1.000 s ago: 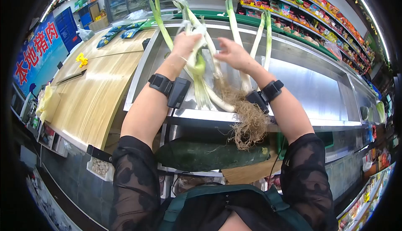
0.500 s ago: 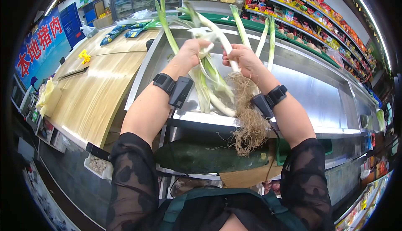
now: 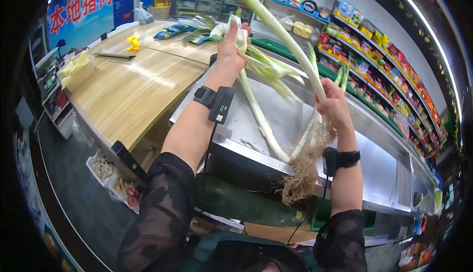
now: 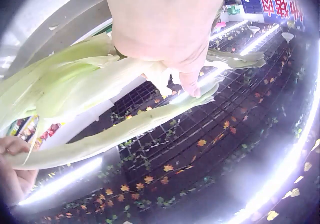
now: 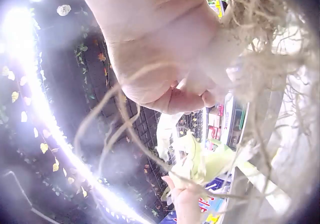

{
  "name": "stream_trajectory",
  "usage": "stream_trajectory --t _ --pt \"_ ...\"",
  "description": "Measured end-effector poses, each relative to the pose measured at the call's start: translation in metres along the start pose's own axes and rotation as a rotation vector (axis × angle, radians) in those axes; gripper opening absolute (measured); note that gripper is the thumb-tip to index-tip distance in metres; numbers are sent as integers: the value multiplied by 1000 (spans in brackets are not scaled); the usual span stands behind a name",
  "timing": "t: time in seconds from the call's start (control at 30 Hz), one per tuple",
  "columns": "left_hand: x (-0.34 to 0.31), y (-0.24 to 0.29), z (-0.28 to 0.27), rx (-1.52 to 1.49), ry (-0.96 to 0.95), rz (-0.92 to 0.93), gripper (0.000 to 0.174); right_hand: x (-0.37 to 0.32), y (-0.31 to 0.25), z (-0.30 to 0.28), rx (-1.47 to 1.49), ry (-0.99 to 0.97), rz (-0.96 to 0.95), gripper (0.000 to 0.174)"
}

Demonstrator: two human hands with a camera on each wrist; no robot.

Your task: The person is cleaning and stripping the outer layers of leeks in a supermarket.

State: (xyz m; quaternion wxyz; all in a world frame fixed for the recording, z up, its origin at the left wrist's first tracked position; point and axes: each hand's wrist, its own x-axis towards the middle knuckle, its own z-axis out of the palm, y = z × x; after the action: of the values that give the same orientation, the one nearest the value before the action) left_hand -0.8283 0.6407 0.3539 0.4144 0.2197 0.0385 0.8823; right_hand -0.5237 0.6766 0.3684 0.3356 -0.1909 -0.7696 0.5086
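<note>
In the head view my right hand [image 3: 335,104] grips a leek [image 3: 286,33] low on its white stalk. The leek tilts up and to the left, and shaggy brown roots [image 3: 301,174] hang below that hand. My left hand [image 3: 229,52] holds a bunch of limp pale-green leek leaves [image 3: 271,71] over the left end of the metal tray. In the left wrist view these leaves [image 4: 75,79] trail from the fist, apart from the stalk [image 4: 95,143] below. Roots blur much of the right wrist view. Another leek [image 3: 261,119] lies in the tray beneath the leaves.
More leeks [image 3: 343,77] lean at the tray's back edge. A wooden table [image 3: 143,82] adjoins the metal tray [image 3: 236,150] on the left, with blue packets [image 3: 173,31] on it. A large dark-green gourd [image 3: 236,198] lies below the tray's front rim.
My hands have moved apart: the left went leftward with the leaves, the right rightward with the leek, which tilts more. The head view has turned left.
</note>
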Motion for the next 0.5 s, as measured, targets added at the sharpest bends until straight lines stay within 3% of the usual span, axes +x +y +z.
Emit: stream_trajectory --t 0.07,0.17,0.3,0.43,0.5 --pt "6 16 -5 -1 -14 26 52 0 6 -7 -80 0 -10 40" --pt "9 20 -7 -51 157 222 47 5 15 -19 -251 -106 3 38" --pt "3 13 -2 56 34 200 47 -5 4 3 -298 -131 20 20" --pt "-2 15 4 -92 31 93 44 -4 5 -1 -356 -184 45 27" --pt "-2 15 4 -133 67 70 42 -2 6 -1 -458 -123 -52 29"
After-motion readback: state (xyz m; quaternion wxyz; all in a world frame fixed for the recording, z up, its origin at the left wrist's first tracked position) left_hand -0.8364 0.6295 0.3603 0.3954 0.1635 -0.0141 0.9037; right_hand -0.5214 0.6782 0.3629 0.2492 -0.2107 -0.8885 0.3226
